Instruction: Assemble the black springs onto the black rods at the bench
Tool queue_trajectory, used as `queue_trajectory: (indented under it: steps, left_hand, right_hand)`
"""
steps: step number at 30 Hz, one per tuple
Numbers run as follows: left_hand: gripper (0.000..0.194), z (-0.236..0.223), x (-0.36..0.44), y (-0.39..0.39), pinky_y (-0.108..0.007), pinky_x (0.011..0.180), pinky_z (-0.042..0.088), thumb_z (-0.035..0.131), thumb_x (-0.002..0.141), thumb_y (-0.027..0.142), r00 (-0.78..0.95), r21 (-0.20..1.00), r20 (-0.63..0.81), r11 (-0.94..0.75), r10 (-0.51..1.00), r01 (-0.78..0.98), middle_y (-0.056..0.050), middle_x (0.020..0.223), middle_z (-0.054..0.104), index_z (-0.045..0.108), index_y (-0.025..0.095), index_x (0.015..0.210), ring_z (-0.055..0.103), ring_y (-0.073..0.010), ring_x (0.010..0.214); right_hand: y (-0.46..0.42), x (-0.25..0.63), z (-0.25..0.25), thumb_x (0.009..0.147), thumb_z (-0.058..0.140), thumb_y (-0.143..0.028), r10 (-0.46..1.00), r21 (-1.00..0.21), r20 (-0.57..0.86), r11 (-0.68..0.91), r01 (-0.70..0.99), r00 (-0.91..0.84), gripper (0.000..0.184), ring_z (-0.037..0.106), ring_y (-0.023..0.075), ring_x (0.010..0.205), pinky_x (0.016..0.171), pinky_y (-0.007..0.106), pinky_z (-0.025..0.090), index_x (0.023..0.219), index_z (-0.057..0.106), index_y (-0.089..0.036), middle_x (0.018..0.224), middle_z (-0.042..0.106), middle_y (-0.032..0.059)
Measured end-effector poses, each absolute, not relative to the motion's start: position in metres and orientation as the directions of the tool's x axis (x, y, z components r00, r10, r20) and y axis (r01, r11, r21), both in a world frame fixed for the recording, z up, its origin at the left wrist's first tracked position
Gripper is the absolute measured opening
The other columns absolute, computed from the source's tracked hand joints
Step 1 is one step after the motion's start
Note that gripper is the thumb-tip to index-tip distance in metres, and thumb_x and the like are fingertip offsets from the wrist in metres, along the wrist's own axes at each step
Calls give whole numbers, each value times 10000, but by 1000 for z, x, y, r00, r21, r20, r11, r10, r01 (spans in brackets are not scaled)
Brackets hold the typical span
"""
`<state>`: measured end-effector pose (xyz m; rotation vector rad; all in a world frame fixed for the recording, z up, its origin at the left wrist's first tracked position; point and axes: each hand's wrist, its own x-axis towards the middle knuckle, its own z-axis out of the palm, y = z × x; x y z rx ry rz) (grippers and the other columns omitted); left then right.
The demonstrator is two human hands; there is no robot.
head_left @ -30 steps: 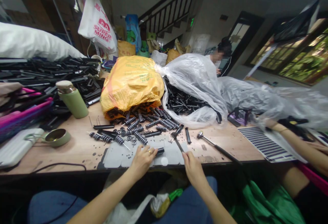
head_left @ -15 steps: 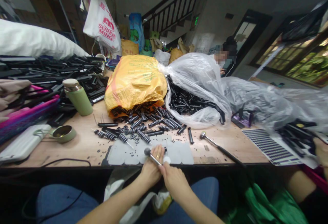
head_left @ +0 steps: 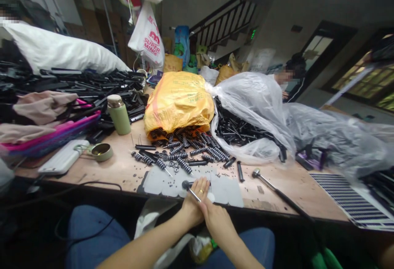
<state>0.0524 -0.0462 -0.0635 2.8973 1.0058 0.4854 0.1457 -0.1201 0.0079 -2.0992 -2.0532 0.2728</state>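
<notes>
My left hand (head_left: pixel 195 201) rests on a grey mat (head_left: pixel 227 191) at the table's front edge, fingers stretched out flat. A short black cylinder (head_left: pixel 208 183) shows beside its fingertips, partly covered by them. My right hand (head_left: pixel 215 215) is closed around the lower end of a silver rod with a round black end (head_left: pixel 193 193). That rod slants across the back of my left hand, and the two hands touch. Beyond the mat lie several black-and-white ribbed rollers (head_left: pixel 184 165), some with thin metal pins, among scattered small black rings.
A yellow sack (head_left: pixel 180 101) and a clear plastic bag of black parts (head_left: pixel 252 96) stand behind. A long black-handled tool (head_left: pixel 271 185) lies to the right, near a striped sheet (head_left: pixel 344 197). A green flask (head_left: pixel 119 117), a cup (head_left: pixel 102 153) and a white power bank (head_left: pixel 64 157) are left.
The whole view has shifted, so the table things appear farther right and slightly lower. My hands keep nearly the same pose, with the rod still in my right hand.
</notes>
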Motion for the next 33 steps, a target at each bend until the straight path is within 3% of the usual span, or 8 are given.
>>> queue_trajectory:
  steps: [8, 12, 14, 17, 19, 24, 29, 33]
  left_hand:
    - [296, -21, 51, -53, -331, 723, 460, 391, 804, 89, 705, 267, 159, -717, 692, 644, -90, 907, 621, 561, 149, 1039, 560, -214, 859]
    - [331, -7, -4, -38, -365, 830, 419, 425, 781, 37, 629, 216, 284, -687, 724, 694, -133, 1075, 568, 568, 155, 1055, 500, -229, 1016]
    - [382, -5, -41, -6, -431, 914, 348, 422, 777, 13, 568, 124, 366, -644, 737, 755, -151, 1192, 502, 564, 175, 1093, 424, -254, 1125]
    - [269, -9, -81, 40, -454, 940, 311, 498, 802, 126, 698, 37, 350, -753, 625, 657, -87, 1217, 499, 617, 265, 1000, 395, -256, 1160]
    - [178, -13, -91, 57, -437, 932, 322, 510, 809, 163, 762, -8, 341, -808, 551, 589, -55, 1180, 536, 645, 254, 879, 411, -247, 1147]
    - [261, -19, -82, 47, -404, 942, 336, 385, 837, 64, 756, -56, 487, -848, 438, 527, -50, 940, 632, 616, 182, 858, 503, -194, 1037]
    - [265, -19, -68, 17, -264, 690, 470, 342, 885, 164, 574, 256, 530, -763, 624, 593, -32, 722, 599, 607, 174, 886, 572, -133, 691]
    - [247, -16, -52, -2, -244, 707, 484, 388, 885, 257, 444, 585, 424, -613, 789, 531, -42, 814, 652, 620, 178, 921, 611, -138, 762]
  right_hand:
    - [-104, 198, 6, 936, 228, -346, 974, -210, 50, -207, 956, 222, 342, 626, 198, 598, 493, 245, 306, 783, 503, -213, 622, 634, 29]
    - [-87, 240, -3, 909, 324, -342, 941, -110, 86, -317, 942, 326, 298, 612, 231, 662, 538, 278, 356, 776, 545, -191, 694, 641, 76]
    - [-75, 235, -10, 893, 370, -314, 932, -148, 241, -240, 959, 271, 252, 594, 240, 778, 630, 306, 396, 842, 568, -168, 818, 643, 108]
    - [-50, 188, -15, 894, 372, -236, 909, -268, 415, 84, 960, 36, 215, 545, 206, 871, 760, 309, 400, 927, 573, -166, 908, 631, 90]
    - [-29, 143, -16, 889, 373, -182, 917, -290, 374, 260, 921, -141, 210, 523, 191, 879, 761, 298, 394, 928, 579, -194, 914, 630, 59]
    - [12, 79, -22, 848, 415, -108, 926, -287, 322, 296, 911, -200, 205, 504, 218, 878, 749, 348, 377, 839, 604, -186, 874, 643, 79]
    - [7, 90, -24, 807, 478, -110, 939, -408, 315, 262, 875, -135, 150, 547, 190, 855, 748, 314, 423, 873, 598, -169, 853, 655, 66]
    - [-10, 102, -16, 773, 542, -189, 955, -617, 297, 193, 763, -2, 214, 600, 124, 701, 635, 230, 482, 982, 564, -147, 872, 648, 45]
